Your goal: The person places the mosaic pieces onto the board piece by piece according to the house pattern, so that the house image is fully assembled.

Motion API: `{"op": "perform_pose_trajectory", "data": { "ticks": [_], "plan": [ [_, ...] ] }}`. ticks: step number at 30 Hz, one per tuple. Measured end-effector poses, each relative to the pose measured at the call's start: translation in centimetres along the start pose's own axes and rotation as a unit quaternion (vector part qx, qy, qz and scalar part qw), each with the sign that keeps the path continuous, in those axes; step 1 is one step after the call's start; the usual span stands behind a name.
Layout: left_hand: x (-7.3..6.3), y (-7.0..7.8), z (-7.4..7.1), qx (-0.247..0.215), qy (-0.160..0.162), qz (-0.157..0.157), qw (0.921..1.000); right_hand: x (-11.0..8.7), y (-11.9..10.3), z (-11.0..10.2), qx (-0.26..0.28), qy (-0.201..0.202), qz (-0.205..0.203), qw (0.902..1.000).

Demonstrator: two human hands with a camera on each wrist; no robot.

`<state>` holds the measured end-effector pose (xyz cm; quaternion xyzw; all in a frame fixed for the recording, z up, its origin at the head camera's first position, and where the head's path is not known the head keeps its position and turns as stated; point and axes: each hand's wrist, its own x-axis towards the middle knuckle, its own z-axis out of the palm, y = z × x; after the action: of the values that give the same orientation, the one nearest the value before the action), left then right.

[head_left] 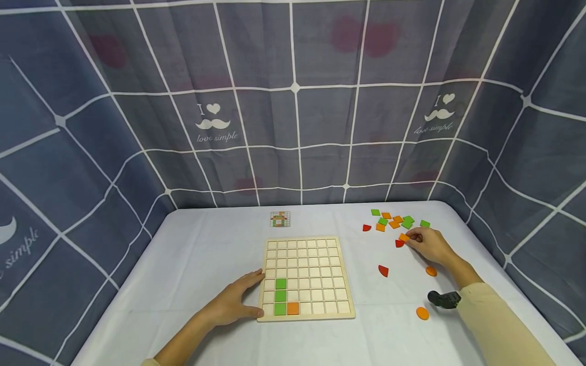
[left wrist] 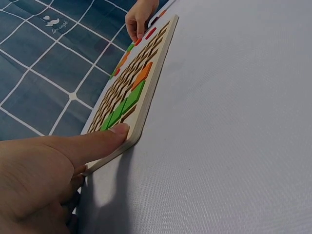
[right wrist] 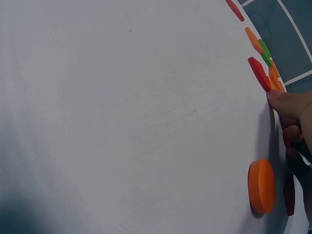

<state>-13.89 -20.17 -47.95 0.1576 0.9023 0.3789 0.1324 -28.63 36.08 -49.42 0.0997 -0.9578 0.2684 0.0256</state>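
- A white-clothed table point(head_left: 210, 239) carries a wooden grid board point(head_left: 317, 295), lying flat near the middle of the surface, its rows square to the near edge.
- The right hand point(head_left: 430, 245) reaches towards the table's far right corner. Thumb and forefinger come together, pinching an orange tile point(head_left: 403, 237); whether it is off the cloth, I cannot tell.
- A red wedge point(head_left: 400, 244) lies just beside that tile, on its near side. A straight upward lift would likely avoid dragging the wedge along.
- The left hand point(head_left: 233, 300) touches the board's left side, thumb apart from the other fingers and resting at the near left corner. Light pressure there should keep the board from sliding.
- On the board, three green tiles point(head_left: 281, 296) fill the second column from the left, in the three rows nearest the person; a seated orange square point(head_left: 293, 308) adjoins the nearest one on its right.
- Holding a tile by its opposite edges, level, should let it drop squarely into a cell without nudging neighbours.
- A small patterned card point(head_left: 280, 219) lies beyond the board, near the table's far edge; it seems worth checking before choosing a cell.
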Motion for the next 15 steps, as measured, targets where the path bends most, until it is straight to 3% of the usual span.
{"op": "perform_pose_trajectory", "data": {
  "ticks": [9, 15],
  "plan": [
    [0.08, 0.01, -0.05, 0.002, -0.002, -0.004, 1.0000, 0.15, 0.11, 0.44, 0.007, -0.007, 0.005, 0.9999],
    [0.13, -0.10, -0.05, -0.001, -0.005, -0.001, 1.0000, 0.14, 0.24, 0.31, 0.008, 0.000, -0.022, 0.9997]
  ]
}}
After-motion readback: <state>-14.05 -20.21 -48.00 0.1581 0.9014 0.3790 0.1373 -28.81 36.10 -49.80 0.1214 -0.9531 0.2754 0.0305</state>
